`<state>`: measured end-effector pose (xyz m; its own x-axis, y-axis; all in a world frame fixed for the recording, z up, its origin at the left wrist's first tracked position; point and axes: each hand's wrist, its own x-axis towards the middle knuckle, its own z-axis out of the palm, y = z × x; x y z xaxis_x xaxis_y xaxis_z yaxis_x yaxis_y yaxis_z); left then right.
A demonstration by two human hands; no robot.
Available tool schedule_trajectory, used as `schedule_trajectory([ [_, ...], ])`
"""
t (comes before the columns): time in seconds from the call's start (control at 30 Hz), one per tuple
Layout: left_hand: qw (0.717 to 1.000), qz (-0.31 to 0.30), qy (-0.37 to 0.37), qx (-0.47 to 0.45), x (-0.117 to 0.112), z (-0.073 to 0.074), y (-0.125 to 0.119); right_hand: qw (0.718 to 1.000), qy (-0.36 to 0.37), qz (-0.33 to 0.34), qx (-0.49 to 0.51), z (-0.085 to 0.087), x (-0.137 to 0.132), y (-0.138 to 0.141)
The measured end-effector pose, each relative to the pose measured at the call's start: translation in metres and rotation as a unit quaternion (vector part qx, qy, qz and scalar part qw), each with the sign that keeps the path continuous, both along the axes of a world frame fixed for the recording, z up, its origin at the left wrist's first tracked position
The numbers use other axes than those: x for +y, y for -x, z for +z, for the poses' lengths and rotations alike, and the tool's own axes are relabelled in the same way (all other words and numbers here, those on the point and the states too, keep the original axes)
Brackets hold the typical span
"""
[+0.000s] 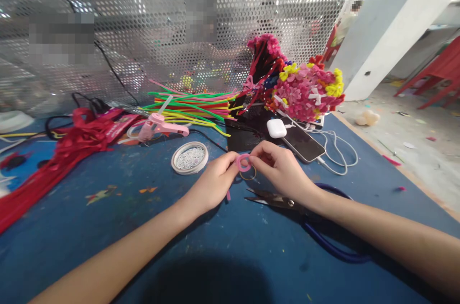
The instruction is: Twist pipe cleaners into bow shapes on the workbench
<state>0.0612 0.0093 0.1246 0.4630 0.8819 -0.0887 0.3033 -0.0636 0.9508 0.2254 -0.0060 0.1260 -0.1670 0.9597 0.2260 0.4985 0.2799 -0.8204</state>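
Between my hands is a pink pipe cleaner (244,163) bent into a small loop, with a tail of it hanging below my left hand. My left hand (220,175) pinches the loop's left side. The fingertips of my right hand (276,165) are closed on its right side. A thin gold-coloured ring (248,177) shows just under the loop; whether it is attached, I cannot tell. Scissors (276,199) with blue handles lie partly beneath my right wrist, blades pointing left. Left of my hands sits a round white dish (189,157) of small silvery beads.
A pink glue gun (161,126) stands behind the dish, near coloured pipe cleaners (194,110). Red ribbons (68,160) lie at the left. A phone (304,143), white earbud case (276,128), cable (345,150) and pipe-cleaner flowers (302,90) are at the back right, before a perforated metal screen (143,21).
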Motion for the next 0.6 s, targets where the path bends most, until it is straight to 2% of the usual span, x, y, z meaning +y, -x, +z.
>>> schedule_trajectory([
  [0.13,0.999,0.01,0.033,-0.042,0.0026,-0.0008,0.0006,0.999,0.037,0.002,0.028,-0.0016,0.0037,-0.0019],
  [0.23,0.998,0.022,0.015,-0.064,0.0055,-0.0034,0.0023,0.998,0.05,-0.004,0.04,-0.0016,0.0044,-0.0025],
  [0.37,0.999,0.016,-0.02,-0.044,0.0079,-0.0044,0.0044,0.998,0.045,-0.016,0.044,-0.0004,0.0023,-0.0016],
  [0.6,0.999,0.013,-0.025,-0.019,0.0099,-0.005,0.0049,0.998,0.052,-0.013,0.043,0.0,0.0029,-0.0034],
])
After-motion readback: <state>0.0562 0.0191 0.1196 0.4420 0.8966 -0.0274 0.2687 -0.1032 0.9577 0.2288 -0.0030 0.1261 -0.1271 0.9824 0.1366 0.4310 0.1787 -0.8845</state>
